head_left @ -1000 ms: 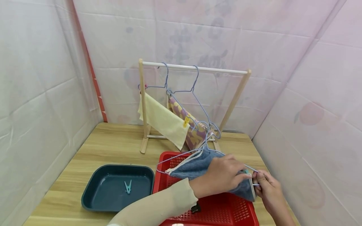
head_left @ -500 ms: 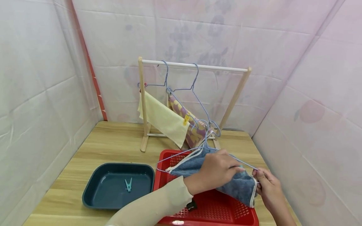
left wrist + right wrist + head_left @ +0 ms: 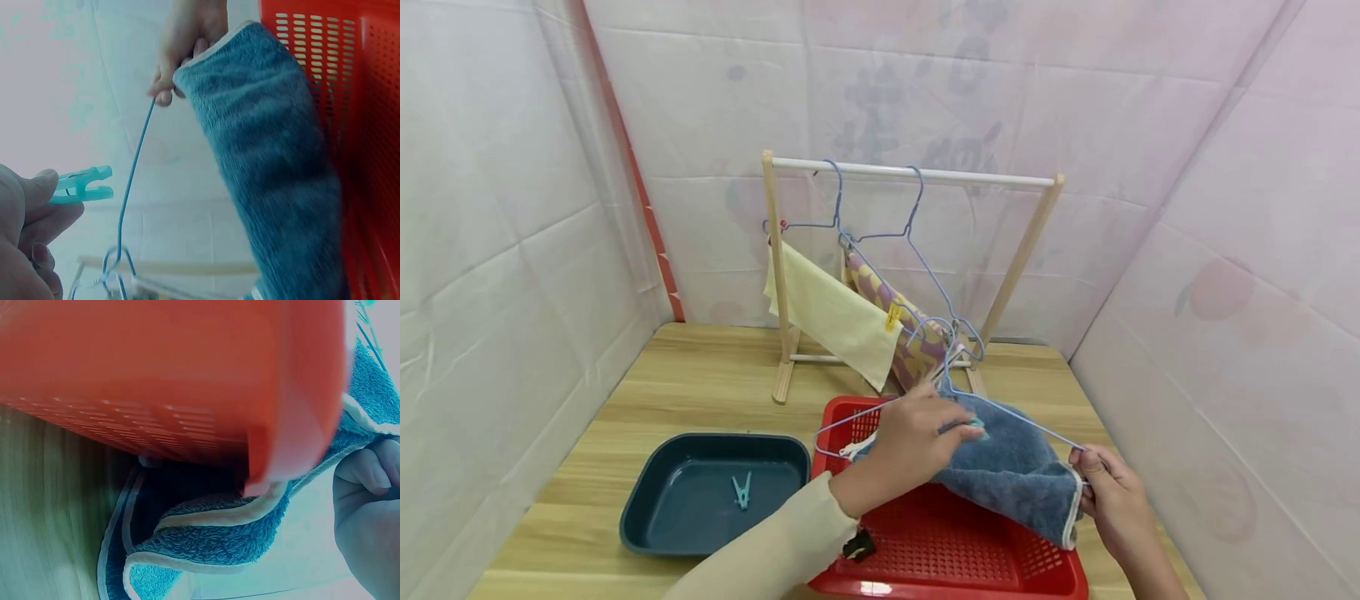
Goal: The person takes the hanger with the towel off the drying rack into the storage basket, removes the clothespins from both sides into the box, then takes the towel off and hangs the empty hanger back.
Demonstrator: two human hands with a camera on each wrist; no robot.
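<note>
Left hand [image 3: 904,446] pinched a teal clothespin [image 3: 972,425] over the blue towel [image 3: 1011,472]. Right hand [image 3: 1103,483] gripped the hanger [image 3: 1000,410] end and towel edge, above the red basket [image 3: 951,552] at the desk's [image 3: 700,392] front-right corner. No readable writing.

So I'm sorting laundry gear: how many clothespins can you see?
3: a teal one in the blue tray, a yellow one on the hanging cloth, a teal one in the left hand. Others may be hidden.

left arm: long cream sleeve [image 3: 790,546] to the wrist | right forearm: unsleeved | both hands: no gloves
</note>
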